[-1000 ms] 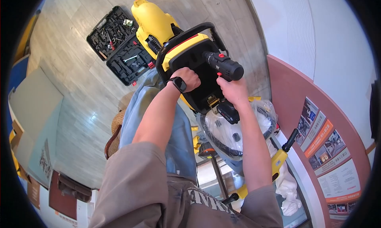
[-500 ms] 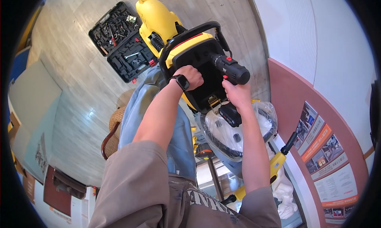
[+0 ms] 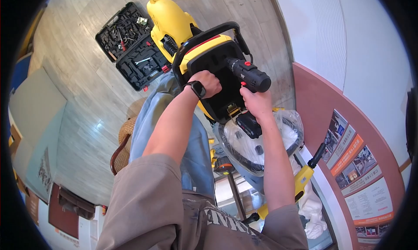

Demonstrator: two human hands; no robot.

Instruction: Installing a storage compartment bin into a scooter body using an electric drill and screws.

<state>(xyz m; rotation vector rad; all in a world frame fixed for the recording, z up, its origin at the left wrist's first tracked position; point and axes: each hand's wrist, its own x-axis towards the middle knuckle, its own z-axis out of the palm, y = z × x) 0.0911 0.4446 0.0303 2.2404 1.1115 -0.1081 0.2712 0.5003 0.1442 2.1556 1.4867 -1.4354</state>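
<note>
A black cordless drill [image 3: 251, 76] with red switches is gripped by its handle in my right hand [image 3: 257, 103]. Its battery pack sticks out below that hand, and its chuck points into the dark recess of a yellow and black machine [image 3: 208, 48]. My left hand [image 3: 205, 83], with a black watch on the wrist, is closed over the left side of the same recess; whatever its fingers hold is hidden. A metal latch or hinge [image 3: 234, 110] sits on the recess's near edge. The drill's tip is hard to make out against the black interior.
An open black tool case [image 3: 135, 49] lies on the floor at the far left, beside the machine's yellow body. A plastic-wrapped part [image 3: 278, 132] is under my right forearm. A wicker chair [image 3: 126, 134] stands left of my legs, and a reddish display panel [image 3: 311, 91] rises at right.
The whole view has shifted very slightly to the left. Both hands and the drill keep nearly the same place against the machine.
</note>
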